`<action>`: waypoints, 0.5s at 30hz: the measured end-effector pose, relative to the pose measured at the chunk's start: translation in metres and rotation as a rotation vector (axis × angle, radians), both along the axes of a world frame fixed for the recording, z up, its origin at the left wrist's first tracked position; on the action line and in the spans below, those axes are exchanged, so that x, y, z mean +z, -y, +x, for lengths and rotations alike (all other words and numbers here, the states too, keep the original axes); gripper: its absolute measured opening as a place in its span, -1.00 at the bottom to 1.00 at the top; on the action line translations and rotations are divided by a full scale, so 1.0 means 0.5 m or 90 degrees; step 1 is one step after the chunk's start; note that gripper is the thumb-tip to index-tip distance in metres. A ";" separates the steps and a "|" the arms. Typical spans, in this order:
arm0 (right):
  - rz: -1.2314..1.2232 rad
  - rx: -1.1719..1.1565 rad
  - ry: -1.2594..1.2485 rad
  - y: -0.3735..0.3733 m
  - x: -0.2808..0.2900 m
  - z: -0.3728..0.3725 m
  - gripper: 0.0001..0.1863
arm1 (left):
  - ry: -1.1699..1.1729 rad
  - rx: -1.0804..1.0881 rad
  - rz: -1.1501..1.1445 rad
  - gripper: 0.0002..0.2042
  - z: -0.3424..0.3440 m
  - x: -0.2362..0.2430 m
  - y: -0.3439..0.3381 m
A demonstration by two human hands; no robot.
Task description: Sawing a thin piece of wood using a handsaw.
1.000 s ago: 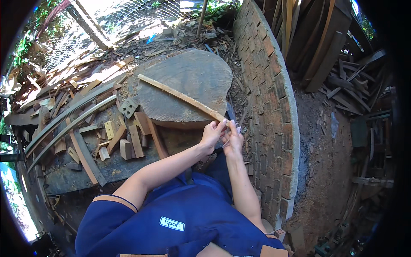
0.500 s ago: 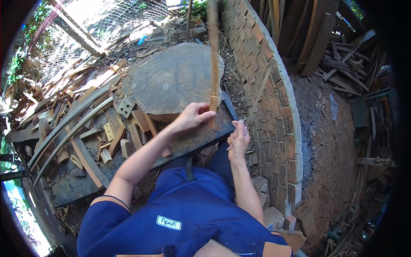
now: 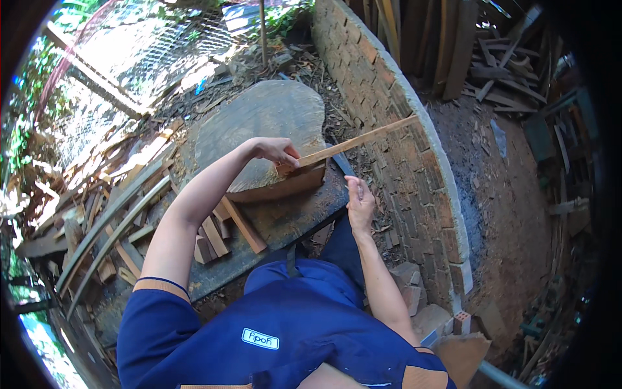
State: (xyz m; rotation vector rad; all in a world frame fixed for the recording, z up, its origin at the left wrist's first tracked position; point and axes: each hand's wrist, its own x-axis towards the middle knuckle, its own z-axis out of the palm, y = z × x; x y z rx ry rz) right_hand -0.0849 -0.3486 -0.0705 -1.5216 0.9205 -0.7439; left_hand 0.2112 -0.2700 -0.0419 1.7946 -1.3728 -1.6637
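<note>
My left hand grips one end of a long narrow wooden strip, close over the front right part of a thick round log block. The strip slants up to the right, and its other end overlaps the brick wall in view; I cannot tell if they touch. Below the strip, apart from it, my right hand is raised with its fingers curled together. Whatever it may hold is too small to make out. The log block sits on a dark, dusty bench top.
The curved brick wall stands along the right side. Wood offcuts lie at the bench's front, and long curved strips lie at the left. More boards lean beyond the wall. Wire mesh is at the back.
The strip has swung from pointing away to pointing right, toward the wall. My left hand has moved left and slightly up, over the log block. The view has shifted slightly.
</note>
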 end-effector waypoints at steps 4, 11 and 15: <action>-0.184 0.098 -0.021 0.029 -0.004 0.084 -0.71 | 0.004 0.042 0.036 -0.58 0.013 -0.006 0.029; -0.158 0.233 -0.102 0.101 -0.024 0.191 -0.60 | 0.080 -0.082 0.006 -0.53 0.042 0.009 0.078; -0.087 0.269 -0.160 0.101 -0.028 0.207 -0.65 | 0.066 0.001 -0.047 -0.60 0.053 -0.009 0.047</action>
